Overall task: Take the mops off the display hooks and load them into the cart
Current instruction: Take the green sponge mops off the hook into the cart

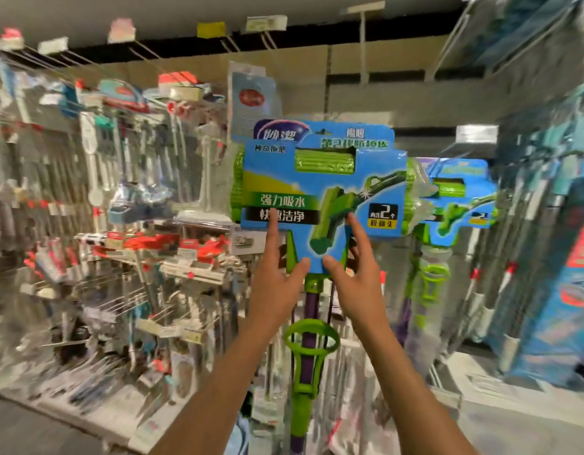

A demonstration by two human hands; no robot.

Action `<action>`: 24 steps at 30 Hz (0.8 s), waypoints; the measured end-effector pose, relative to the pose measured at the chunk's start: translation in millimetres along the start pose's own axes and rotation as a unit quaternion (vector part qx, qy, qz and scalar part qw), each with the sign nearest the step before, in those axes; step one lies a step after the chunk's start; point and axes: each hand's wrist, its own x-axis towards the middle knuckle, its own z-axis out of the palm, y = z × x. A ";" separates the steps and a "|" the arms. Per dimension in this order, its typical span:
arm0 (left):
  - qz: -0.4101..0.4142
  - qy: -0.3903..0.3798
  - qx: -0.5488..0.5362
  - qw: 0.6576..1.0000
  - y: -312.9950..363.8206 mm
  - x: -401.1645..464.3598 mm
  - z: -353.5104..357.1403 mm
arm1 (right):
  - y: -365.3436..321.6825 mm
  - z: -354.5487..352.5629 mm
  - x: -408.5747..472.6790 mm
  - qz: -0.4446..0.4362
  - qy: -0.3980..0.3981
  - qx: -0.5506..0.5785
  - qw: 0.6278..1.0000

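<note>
The mop (317,192) hangs in front of you, its blue card up high and its pole pointing down. Your left hand (277,280) and right hand (353,280) are spread open, fingertips touching the card, gripping nothing. Next, I think, you grab it and lift it off.
</note>
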 end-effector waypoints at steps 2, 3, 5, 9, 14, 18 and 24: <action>0.002 -0.007 0.008 1.000 -2.5 5.8 25.8 | 10.4 -23.7 1.0 0.000 0.010 -0.014 1.000; 0.000 -0.011 0.008 1.000 -3.5 8.3 36.8 | 15.2 -34.3 1.5 0.003 0.012 -0.022 1.000; -0.003 -0.020 0.007 1.000 -5.4 11.9 60.7 | 25.3 -56.1 1.7 0.006 0.018 -0.032 0.999; -0.022 -0.046 -0.010 0.999 -11.6 15.1 101.1 | 41.8 -91.4 5.5 0.020 0.037 -0.043 0.998; -0.005 -0.071 -0.022 0.997 -19.2 29.3 142.8 | 55.6 -126.9 19.6 0.025 0.064 -0.063 0.996; 0.009 -0.099 -0.050 0.994 -26.7 43.5 170.8 | 68.2 -148.6 31.1 0.032 0.084 -0.094 0.991; 0.020 -0.143 -0.088 0.986 -49.8 74.3 212.0 | 93.6 -172.7 52.4 0.039 0.115 -0.120 0.985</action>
